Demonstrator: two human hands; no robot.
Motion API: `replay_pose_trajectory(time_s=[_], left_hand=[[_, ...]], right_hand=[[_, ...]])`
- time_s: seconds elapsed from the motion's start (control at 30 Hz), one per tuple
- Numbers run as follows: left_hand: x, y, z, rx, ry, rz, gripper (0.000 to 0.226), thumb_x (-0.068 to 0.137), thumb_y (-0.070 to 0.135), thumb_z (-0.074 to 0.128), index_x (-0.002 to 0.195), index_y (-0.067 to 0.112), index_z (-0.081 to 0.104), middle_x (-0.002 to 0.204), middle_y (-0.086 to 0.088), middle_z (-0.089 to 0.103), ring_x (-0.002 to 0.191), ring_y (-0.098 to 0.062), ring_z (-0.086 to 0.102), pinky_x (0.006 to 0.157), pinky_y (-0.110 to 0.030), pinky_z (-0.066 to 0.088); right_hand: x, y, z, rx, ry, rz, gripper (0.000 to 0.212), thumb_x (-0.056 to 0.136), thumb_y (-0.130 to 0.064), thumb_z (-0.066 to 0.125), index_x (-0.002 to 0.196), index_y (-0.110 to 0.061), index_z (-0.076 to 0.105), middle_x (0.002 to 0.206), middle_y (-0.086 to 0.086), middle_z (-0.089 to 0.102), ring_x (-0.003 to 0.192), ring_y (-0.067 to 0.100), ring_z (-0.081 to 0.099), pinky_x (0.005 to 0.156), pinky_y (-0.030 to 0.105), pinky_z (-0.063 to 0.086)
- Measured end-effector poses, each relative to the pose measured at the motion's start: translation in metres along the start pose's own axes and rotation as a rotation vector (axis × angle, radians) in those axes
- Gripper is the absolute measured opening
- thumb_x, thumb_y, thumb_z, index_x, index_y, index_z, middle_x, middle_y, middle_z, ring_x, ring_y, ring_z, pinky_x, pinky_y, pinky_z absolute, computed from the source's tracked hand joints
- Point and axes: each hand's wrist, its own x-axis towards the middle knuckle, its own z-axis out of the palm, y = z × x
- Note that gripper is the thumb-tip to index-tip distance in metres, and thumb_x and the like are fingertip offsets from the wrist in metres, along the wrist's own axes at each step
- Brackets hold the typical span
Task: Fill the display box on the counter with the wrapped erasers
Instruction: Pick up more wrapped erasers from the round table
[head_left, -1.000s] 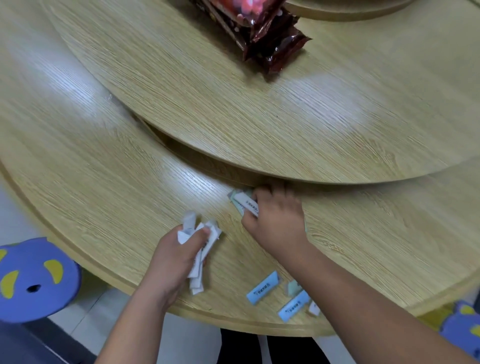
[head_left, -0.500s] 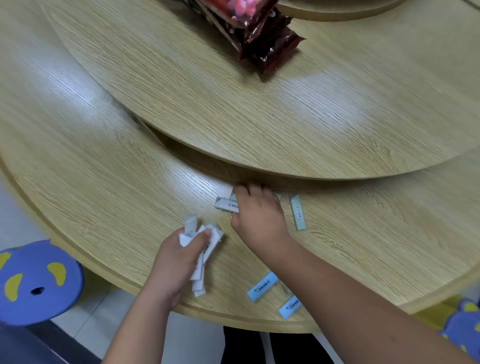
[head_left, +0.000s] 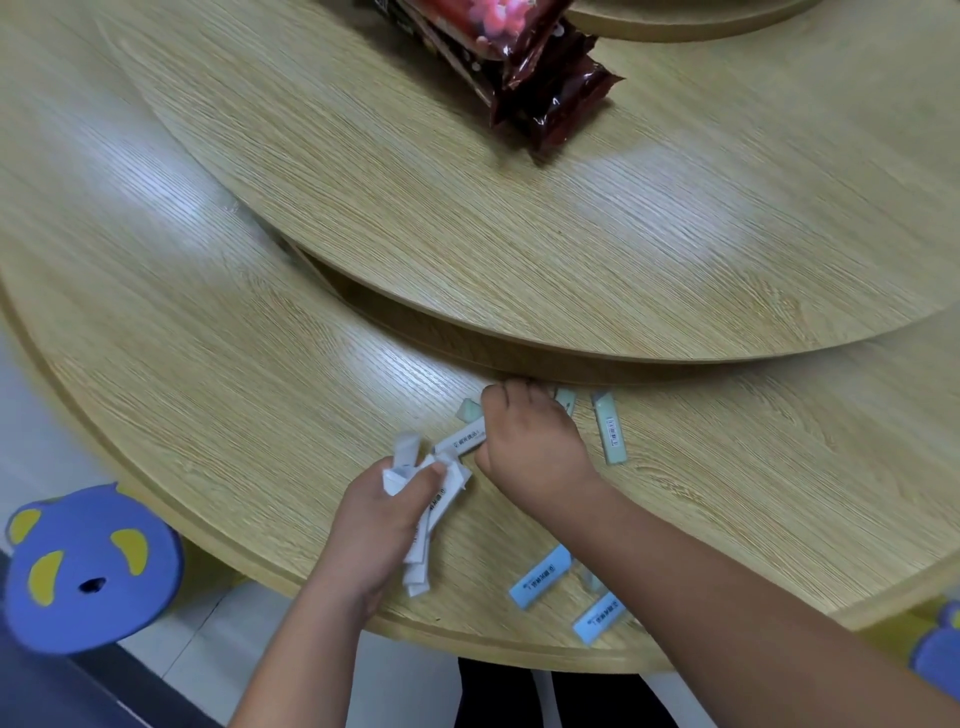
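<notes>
Two bare hands are at work at the near rim of a round, pale-wood table (head_left: 208, 395). The left hand (head_left: 382, 519) is clenched around a bundle of white wrapped erasers (head_left: 423, 545), with the thumb pressed across the top. The ends of the bundle fan out above the knuckles and below the palm, over the table surface.

The right hand (head_left: 527, 447) lies just beyond it, knuckles up and fingers curled down toward the wood. A single white wrapped eraser (head_left: 461, 441) projects from its thumb side toward the bundle. It appears to be pinched between thumb and fingers, though the back of the hand hides the grip itself. The corner of a pale green eraser (head_left: 470, 410) shows beside the fingertips.

A second pale green wrapped eraser (head_left: 609, 431) lies loose just to the right of that hand, barcode upward, its far end close under the overhang. Two light blue wrapped erasers (head_left: 540, 577) (head_left: 597, 618) lie printed side up near the table's edge, beside the right forearm and apart from either hand.

A raised round wooden turntable (head_left: 571, 234) overhangs the table directly behind the right hand. Dark red glossy snack packets (head_left: 545, 98) rest on its far part. A round blue stool with yellow patches (head_left: 88, 566) stands on the floor left of the table.
</notes>
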Motion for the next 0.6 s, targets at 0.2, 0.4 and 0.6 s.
replay_pose_trajectory(time_s=[0.2, 0.4, 0.6], left_hand=[[0.002, 0.005, 0.008, -0.044, -0.010, 0.001, 0.031, 0.095, 0.036, 0.067, 0.063, 0.038, 0.067, 0.058, 0.017, 0.062, 0.052, 0.002, 0.057, 0.054, -0.022, 0.044], [0.006, 0.004, 0.009, -0.048, 0.014, -0.018, 0.035, 0.092, 0.037, 0.070, 0.058, 0.036, 0.062, 0.057, 0.014, 0.058, 0.050, -0.002, 0.054, 0.058, -0.029, 0.043], [0.008, 0.009, 0.010, -0.092, -0.017, -0.057, 0.030, 0.092, 0.038, 0.069, 0.066, 0.024, 0.061, 0.053, -0.003, 0.050, 0.039, -0.013, 0.050, 0.037, -0.023, 0.041]], right_hand=[[-0.010, 0.007, -0.004, -0.011, 0.014, -0.042, 0.028, 0.080, -0.028, 0.050, 0.091, -0.006, 0.064, 0.083, 0.011, 0.060, 0.068, 0.025, 0.059, 0.054, 0.032, 0.051], [-0.034, 0.044, -0.009, 0.028, 0.070, 0.032, 0.012, 0.071, -0.008, 0.051, 0.074, 0.001, 0.058, 0.082, 0.019, 0.054, 0.064, 0.030, 0.055, 0.043, 0.028, 0.041], [-0.040, 0.060, 0.018, 0.158, 0.356, 0.388, 0.014, 0.069, 0.003, 0.068, 0.071, 0.004, 0.054, 0.071, 0.018, 0.052, 0.063, 0.036, 0.054, 0.045, 0.035, 0.043]])
